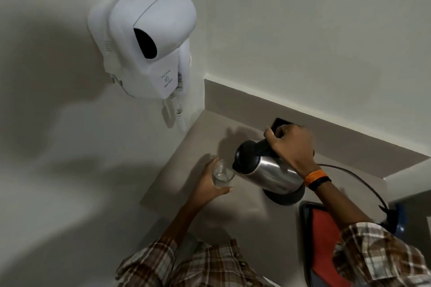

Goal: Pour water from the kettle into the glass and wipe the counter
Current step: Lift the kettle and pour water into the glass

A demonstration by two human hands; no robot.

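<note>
Plaid sleeves (186, 261) are seen closest to the lens, at the bottom of the frame, with both forearms reaching out over the pale counter (177, 193). High on the left wall a white wall-mounted hair dryer (149, 39) is hung, its coiled cord dangling toward the counter corner.

Next along, the left hand (207, 184) is wrapped around a clear drinking glass (221, 173), which is held close above the counter near its left edge; whether its base touches the surface cannot be told. A little water appears to be gathered in it, though the level is hard to read.

Just beside the glass, the steel electric kettle (272, 172) is tipped hard to the left, its black spout right at the rim. The black handle is gripped firmly by the right hand (291, 147), an orange wristband (313, 176) and a black band worn at that wrist. A black power cord (356, 179) is trailed off to the right, and a dark tray with a red cloth (324, 240) is parked at the lower right.

The pouring step is judged to be in hand; no stream can be made out. Next, the kettle will need to be righted gently and set down, then a cloth taken up, perhaps the red one, for the wipe.
</note>
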